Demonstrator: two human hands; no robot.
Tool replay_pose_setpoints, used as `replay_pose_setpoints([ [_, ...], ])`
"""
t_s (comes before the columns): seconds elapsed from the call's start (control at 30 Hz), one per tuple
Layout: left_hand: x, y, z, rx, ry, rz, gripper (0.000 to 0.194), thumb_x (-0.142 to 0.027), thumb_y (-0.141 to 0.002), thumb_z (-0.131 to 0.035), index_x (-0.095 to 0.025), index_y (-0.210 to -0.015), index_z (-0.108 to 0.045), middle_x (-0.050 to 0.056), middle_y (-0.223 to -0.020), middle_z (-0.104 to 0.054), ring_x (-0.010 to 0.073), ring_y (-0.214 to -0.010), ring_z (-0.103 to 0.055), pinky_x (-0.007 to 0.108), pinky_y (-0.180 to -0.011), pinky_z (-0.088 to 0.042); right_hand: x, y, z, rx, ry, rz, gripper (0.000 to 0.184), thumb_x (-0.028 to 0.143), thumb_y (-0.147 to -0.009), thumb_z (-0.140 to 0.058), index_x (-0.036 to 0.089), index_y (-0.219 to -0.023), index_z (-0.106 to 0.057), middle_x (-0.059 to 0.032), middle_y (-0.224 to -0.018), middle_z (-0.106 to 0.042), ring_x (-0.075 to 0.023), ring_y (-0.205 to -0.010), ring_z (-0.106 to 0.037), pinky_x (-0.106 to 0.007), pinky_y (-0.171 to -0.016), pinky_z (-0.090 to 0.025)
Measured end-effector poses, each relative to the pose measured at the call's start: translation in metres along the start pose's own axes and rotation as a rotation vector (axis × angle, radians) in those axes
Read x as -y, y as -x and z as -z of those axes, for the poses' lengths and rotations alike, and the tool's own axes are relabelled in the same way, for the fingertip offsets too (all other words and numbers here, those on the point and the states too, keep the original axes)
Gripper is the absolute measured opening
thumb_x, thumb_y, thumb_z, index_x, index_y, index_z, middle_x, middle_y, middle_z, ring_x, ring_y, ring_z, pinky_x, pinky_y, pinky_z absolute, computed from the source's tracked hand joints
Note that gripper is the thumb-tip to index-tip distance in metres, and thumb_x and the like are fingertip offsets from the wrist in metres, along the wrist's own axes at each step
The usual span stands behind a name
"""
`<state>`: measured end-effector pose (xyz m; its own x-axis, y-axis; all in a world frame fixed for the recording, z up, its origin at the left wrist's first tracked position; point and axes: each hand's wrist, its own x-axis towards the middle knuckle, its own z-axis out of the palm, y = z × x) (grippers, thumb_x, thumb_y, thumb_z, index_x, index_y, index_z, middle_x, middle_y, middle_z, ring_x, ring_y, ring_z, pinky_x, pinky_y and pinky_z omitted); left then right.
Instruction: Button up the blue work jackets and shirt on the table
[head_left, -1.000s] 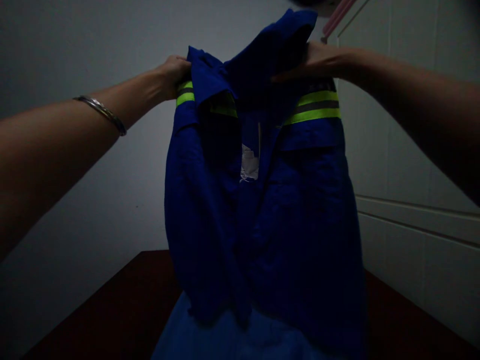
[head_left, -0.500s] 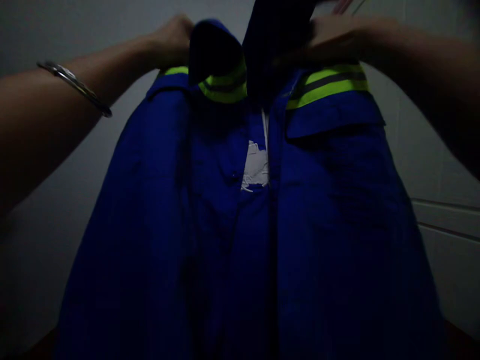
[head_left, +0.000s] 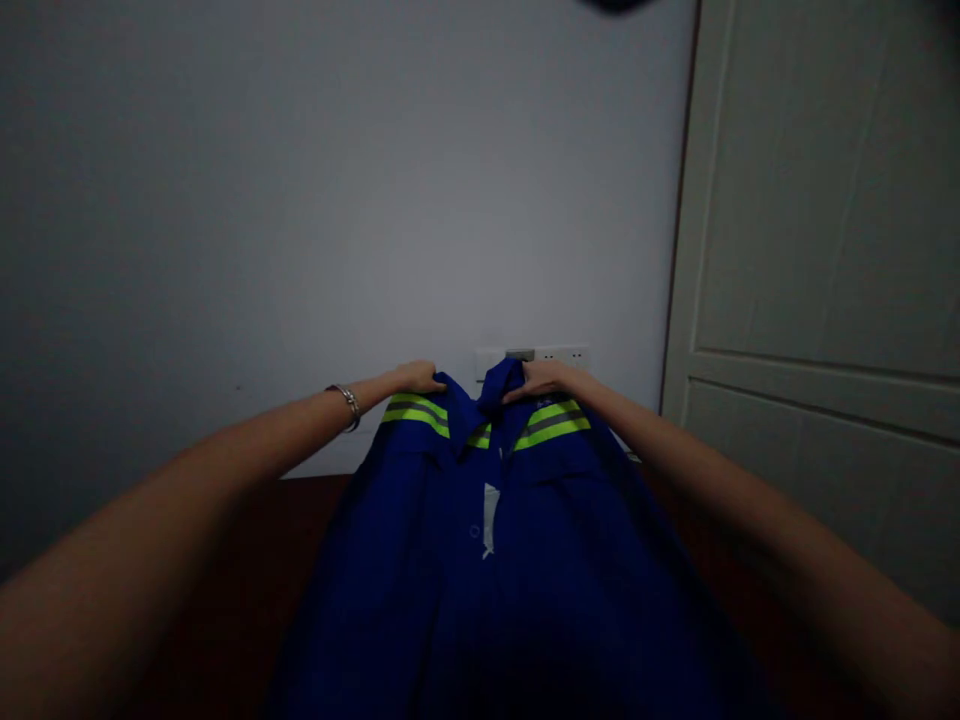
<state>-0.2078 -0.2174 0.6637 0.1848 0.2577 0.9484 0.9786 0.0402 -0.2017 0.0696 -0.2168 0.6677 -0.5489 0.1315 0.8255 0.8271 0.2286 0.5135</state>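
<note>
The blue jacket [head_left: 547, 540] extends below both hands at lower centre frame; left hand [head_left: 417, 377] and right hand [head_left: 545, 379] grip its upper edge.

Dimly lit room, plain surroundings

A pale wall [head_left: 375, 200] spans the far side, with white socket plates [head_left: 491, 362] low on it. A panelled door or cabinet front [head_left: 795, 230] stands right; below, a dark red surface [head_left: 270, 550].

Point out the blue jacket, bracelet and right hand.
Blue jacket [head_left: 555, 540]: head view, on its front fabric.
Bracelet [head_left: 350, 400]: head view, on its shiny band.
Right hand [head_left: 545, 377]: head view, on the hand's middle.
</note>
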Motion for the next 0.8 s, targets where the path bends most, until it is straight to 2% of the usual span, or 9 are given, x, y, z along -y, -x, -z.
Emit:
replay_pose_setpoints([
  [0.1, -0.002, -0.003, 0.001, 0.176, 0.222, 0.059, 0.046, -0.056, -0.065, -0.058, -0.010, -0.065, -0.065, 0.011, -0.070, -0.066, 0.0201, -0.069, -0.060, 0.025, -0.060, -0.044, -0.012, -0.019, -0.008, 0.113, -0.134, 0.061, 0.072, 0.056, -0.054, -0.069, 0.016, -0.112, -0.057, -0.0108, -0.110, -0.062, -0.0273, -0.099, -0.057, -0.031, -0.078, -0.045],
  [0.27, 0.013, -0.003, -0.012, 0.634, 0.952, 0.049, 0.027, -0.037, -0.064, -0.064, -0.013, -0.077, -0.064, 0.008, -0.090, -0.068, 0.0174, -0.084, -0.060, 0.026, -0.075, -0.047, -0.033, -0.044, -0.039, 0.389, -0.322, 0.064, 0.040, 0.025, -0.060, -0.064, 0.013, -0.098, -0.064, -0.0055, -0.092, -0.067, -0.0204, -0.083, -0.061, -0.024, -0.067, -0.047],
  [0.33, 0.025, 0.001, -0.018, 0.742, 1.089, 0.054, 0.022, -0.030, -0.066, -0.063, -0.014, -0.081, -0.063, 0.008, -0.095, -0.067, 0.0165, -0.087, -0.060, 0.026, -0.080, -0.047, -0.038, -0.048, -0.052, 0.453, -0.418, 0.051, 0.035, 0.018, -0.060, -0.059, 0.013, -0.094, -0.066, -0.0032, -0.084, -0.068, -0.0180, -0.078, -0.062, -0.023, -0.064, -0.047],
  [0.4, 0.038, 0.004, -0.021, 0.791, 1.120, 0.086, 0.021, -0.025, -0.066, -0.063, -0.014, -0.084, -0.062, 0.007, -0.094, -0.067, 0.0157, -0.085, -0.060, 0.026, -0.080, -0.047, -0.040, -0.051, -0.061, 0.453, -0.498, 0.050, 0.032, 0.016, -0.060, -0.056, 0.013, -0.090, -0.067, -0.0017, -0.080, -0.068, -0.0166, -0.075, -0.062, -0.022, -0.064, -0.047],
  [0.5, 0.053, 0.012, -0.012, 0.762, 1.079, 0.099, 0.024, -0.023, -0.067, -0.062, -0.016, -0.089, -0.060, 0.005, -0.094, -0.067, 0.0151, -0.083, -0.060, 0.025, -0.077, -0.047, -0.044, -0.057, -0.066, 0.364, -0.557, 0.101, 0.028, 0.019, -0.061, -0.057, 0.012, -0.087, -0.068, -0.0016, -0.077, -0.068, -0.0157, -0.072, -0.061, -0.022, -0.064, -0.046],
  [0.6, 0.054, 0.028, 0.006, 0.506, 0.957, 0.090, 0.027, -0.029, -0.079, -0.049, -0.018, -0.102, -0.056, 0.003, -0.105, -0.064, 0.0147, -0.089, -0.059, 0.023, -0.076, -0.046, -0.042, -0.057, -0.065, 0.231, -0.554, 0.133, 0.027, 0.026, -0.067, -0.057, 0.011, -0.087, -0.067, -0.0037, -0.080, -0.068, -0.0167, -0.074, -0.060, -0.023, -0.066, -0.045],
  [0.67, 0.049, 0.042, 0.013, 0.352, 0.764, 0.149, 0.032, -0.033, -0.086, -0.038, -0.018, -0.108, -0.054, 0.003, -0.109, -0.062, 0.0147, -0.091, -0.058, 0.022, -0.075, -0.045, -0.036, -0.052, -0.066, 0.129, -0.473, 0.087, 0.029, 0.031, -0.073, -0.054, 0.012, -0.091, -0.066, -0.0059, -0.086, -0.067, -0.0186, -0.080, -0.059, -0.025, -0.070, -0.044],
  [0.73, 0.043, 0.055, 0.006, 0.300, 0.494, 0.264, 0.033, -0.035, -0.084, -0.041, -0.014, -0.105, -0.057, 0.006, -0.106, -0.063, 0.0181, -0.092, -0.058, 0.023, -0.075, -0.045, -0.025, -0.043, -0.073, 0.041, -0.310, 0.010, 0.032, 0.036, -0.077, -0.052, 0.015, -0.097, -0.065, -0.0097, -0.097, -0.065, -0.0222, -0.091, -0.057, -0.028, -0.075, -0.043],
  [0.8, 0.037, 0.064, -0.013, 0.290, 0.248, 0.363, 0.028, -0.029, -0.076, -0.055, -0.010, -0.094, -0.062, 0.011, -0.102, -0.064, 0.0246, -0.095, -0.057, 0.028, -0.077, -0.044, -0.012, -0.033, -0.088, 0.006, -0.110, -0.042, 0.036, 0.038, -0.078, -0.051, 0.015, -0.105, -0.061, -0.0151, -0.110, -0.059, -0.0271, -0.102, -0.052, -0.035, -0.081, -0.040],
])
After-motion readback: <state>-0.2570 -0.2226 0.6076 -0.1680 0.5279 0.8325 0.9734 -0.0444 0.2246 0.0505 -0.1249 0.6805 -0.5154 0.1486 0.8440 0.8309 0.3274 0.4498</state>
